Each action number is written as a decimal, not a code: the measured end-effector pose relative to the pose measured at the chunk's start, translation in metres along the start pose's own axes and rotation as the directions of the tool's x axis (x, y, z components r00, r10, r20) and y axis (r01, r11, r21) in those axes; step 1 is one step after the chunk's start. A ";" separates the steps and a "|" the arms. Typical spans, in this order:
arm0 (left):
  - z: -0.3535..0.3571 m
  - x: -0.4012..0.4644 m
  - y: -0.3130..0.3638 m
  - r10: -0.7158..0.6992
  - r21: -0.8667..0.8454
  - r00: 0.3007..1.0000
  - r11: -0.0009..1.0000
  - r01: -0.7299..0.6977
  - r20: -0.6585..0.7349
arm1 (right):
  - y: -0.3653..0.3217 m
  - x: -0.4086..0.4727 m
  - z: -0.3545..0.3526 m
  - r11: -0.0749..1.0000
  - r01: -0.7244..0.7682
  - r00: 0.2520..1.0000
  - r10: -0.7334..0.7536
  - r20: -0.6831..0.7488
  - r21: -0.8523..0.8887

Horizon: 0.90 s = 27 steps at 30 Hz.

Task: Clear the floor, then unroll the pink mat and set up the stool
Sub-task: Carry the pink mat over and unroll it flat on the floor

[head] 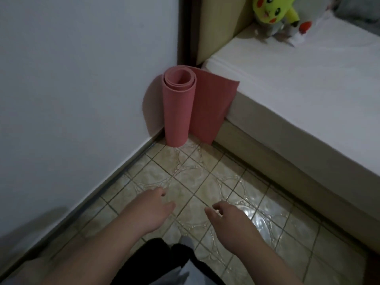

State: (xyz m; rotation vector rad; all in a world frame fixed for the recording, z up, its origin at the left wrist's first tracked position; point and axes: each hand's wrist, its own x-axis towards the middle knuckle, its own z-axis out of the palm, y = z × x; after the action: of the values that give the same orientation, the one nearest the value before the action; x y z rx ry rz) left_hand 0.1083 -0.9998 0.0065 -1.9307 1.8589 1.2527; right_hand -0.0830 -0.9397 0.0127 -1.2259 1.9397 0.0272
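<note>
A pink mat stands upright on end in the corner between the white wall and the bed, mostly rolled, with a loose flap leaning against the bed's side. My left hand and my right hand are stretched out low over the tiled floor, well short of the mat. Both hold nothing and their fingers are loosely curled and apart. No stool is in view.
A bed with a white sheet fills the right side, with a yellow plush toy at its head. A white wall bounds the left. The shiny tiled floor forms a narrow strip between them.
</note>
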 end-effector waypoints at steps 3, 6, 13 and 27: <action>-0.008 0.013 -0.005 -0.063 -0.025 0.998 0.998 0.062 -0.012 | -0.021 0.035 -0.022 0.997 0.059 0.998 -0.058 0.034 -0.047; -0.020 0.031 -0.008 -0.123 -0.056 0.992 0.991 0.123 0.001 | -0.047 0.074 -0.040 0.988 0.120 0.991 -0.114 0.069 -0.095; -0.072 0.098 0.010 -0.141 -0.050 0.989 0.989 0.139 -0.037 | -0.093 0.155 -0.078 0.985 0.156 0.986 -0.151 0.075 -0.069; -0.156 0.270 0.150 -0.012 0.067 1.000 0.998 0.013 -0.010 | -0.071 0.259 -0.157 0.990 -0.053 0.999 0.051 0.015 0.131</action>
State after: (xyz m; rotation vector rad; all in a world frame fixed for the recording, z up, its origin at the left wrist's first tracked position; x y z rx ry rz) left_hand 0.0054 -1.3299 -0.0131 -1.9144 1.8655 1.1640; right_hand -0.1754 -1.2347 -0.0228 -1.0866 1.9310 -0.0649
